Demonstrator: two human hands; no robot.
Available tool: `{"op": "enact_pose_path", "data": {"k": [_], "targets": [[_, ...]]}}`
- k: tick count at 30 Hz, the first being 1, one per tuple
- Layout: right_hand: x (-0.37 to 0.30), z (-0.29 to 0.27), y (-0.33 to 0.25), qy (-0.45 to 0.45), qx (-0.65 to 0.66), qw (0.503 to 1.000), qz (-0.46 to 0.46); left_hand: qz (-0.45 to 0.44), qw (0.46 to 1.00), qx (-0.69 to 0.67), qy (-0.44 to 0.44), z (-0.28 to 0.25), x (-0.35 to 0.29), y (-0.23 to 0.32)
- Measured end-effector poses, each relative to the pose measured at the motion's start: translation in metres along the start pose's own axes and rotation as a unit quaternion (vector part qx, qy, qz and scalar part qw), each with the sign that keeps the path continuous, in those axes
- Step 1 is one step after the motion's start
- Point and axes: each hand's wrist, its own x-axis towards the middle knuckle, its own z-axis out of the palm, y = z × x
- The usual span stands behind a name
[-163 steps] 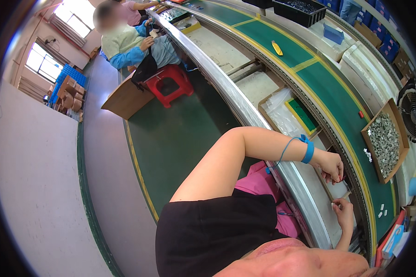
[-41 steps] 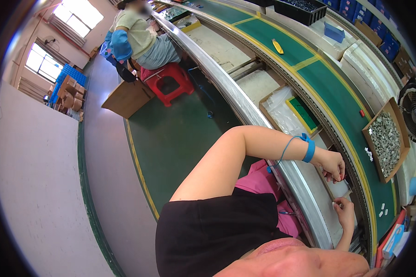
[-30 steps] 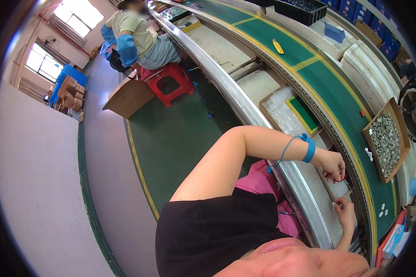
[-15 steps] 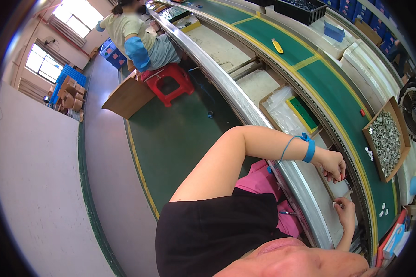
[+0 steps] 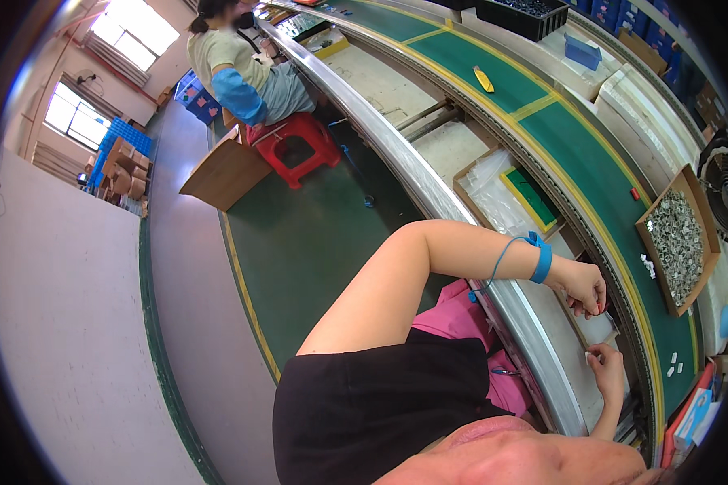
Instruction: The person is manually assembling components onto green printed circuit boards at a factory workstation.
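Observation:
My left hand [image 5: 584, 288], with a blue strap [image 5: 542, 260] round its wrist, reaches over the inner edge of the work line. Its fingers are pinched together, and a small red piece [image 5: 599, 309] shows at their tips. Just nearer to me, my right hand [image 5: 608, 373] is curled with thumb and forefinger together. A small pale bit [image 5: 589, 356] shows at those fingertips, too small to name. Below the left hand, partly covered by it, lies a shallow tray [image 5: 597, 330] with a whitish inside.
The green conveyor [image 5: 578, 153] curves past, carrying a yellow tool [image 5: 484, 79], a red piece [image 5: 634, 194] and several white pieces [image 5: 671, 371]. A cardboard box [image 5: 708, 242] of small metallic parts stands at its far side. A co-worker [image 5: 239, 69] sits on a red stool [image 5: 299, 145].
Both my hands keep almost the same place and grip, with only slight finger movement. The co-worker has moved to the right, closer to the line, and drawn in an arm.

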Motion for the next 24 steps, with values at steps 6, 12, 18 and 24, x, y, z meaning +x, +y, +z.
{"op": "enact_pose_path", "data": {"k": [6,12,18,24], "targets": [[-0.0013,0.0009,0.0007,0.003,0.005,1.0,-0.007,0.002,1.0,0.0,-0.001,0.0013,-0.0016,0.0004],[-0.0012,0.0013,0.0012,0.006,0.007,1.0,-0.01,0.001,1.0,-0.001,-0.001,0.0015,-0.0015,0.0004],[-0.0002,0.0014,0.0031,0.005,0.003,1.0,-0.009,0.0,1.0,-0.004,0.001,0.0009,-0.0002,-0.0009],[-0.0001,0.0012,0.0013,0.002,0.005,1.0,-0.002,0.0,1.0,-0.004,0.002,0.0007,-0.0004,-0.0018]]}}
